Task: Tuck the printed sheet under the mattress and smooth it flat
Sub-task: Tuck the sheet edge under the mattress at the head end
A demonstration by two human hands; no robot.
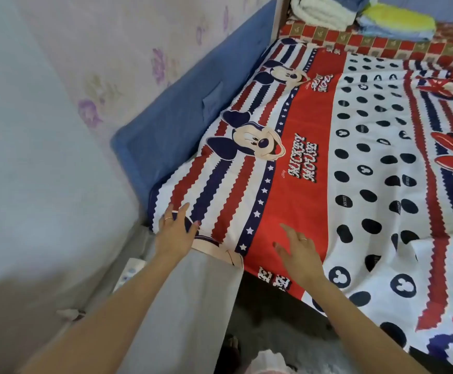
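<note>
Printed sheet [314, 163]: spread over the mattress, near corner by the wall. Left hand [175, 233]: fingers spread, flat on that corner, apparently pinning it. Right hand [299, 253]: fingers spread on the red band, seemingly smoothing.

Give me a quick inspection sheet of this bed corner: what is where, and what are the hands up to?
Surface: bed under a printed sheet with cartoon mice, stripes and dots; mild wrinkles at right.
Job's things: the sheet's near edge hangs over the bed side; the mattress itself is hidden.
Clutter: folded towels and cloths stacked at the far end.
Hands: left hand open, fingers on the striped corner; right hand open, over the red band, contact unclear.
Cables: nothing seen.
Surroundings: blue padded board against a flowered wall; checked red cloth beyond the sheet.
</note>
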